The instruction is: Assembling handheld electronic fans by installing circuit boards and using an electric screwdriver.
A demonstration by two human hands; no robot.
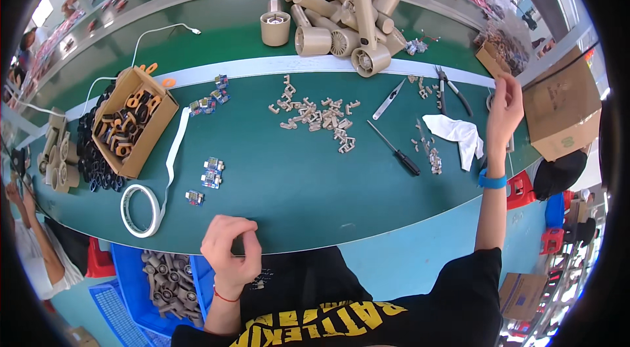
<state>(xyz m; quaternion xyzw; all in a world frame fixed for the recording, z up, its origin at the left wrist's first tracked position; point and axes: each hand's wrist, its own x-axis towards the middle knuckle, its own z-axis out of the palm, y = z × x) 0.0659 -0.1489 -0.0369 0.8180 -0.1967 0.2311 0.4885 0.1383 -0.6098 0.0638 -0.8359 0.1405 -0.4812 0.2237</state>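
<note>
My left hand (231, 248) hovers at the near edge of the green table, fingers curled toward the thumb, with nothing visible in them. My right hand (505, 109) is raised at the table's right end, fingers bent; whether they hold something is hidden. It is nearest a white cloth (457, 137) and pliers with dark handles (453, 91). A screwdriver (396, 150) and tweezers (388, 99) lie left of the cloth. Small beige plastic pieces (319, 116) are scattered mid-table. Several small blue circuit boards (212, 173) lie to the left.
Beige handheld fan housings (315, 40) are heaped at the back. A cardboard box (134, 121) of black and orange parts stands left, near a white tape roll (140, 210). Another carton (563, 107) stands right. A blue crate (125, 268) of beige parts sits below. Other people work around.
</note>
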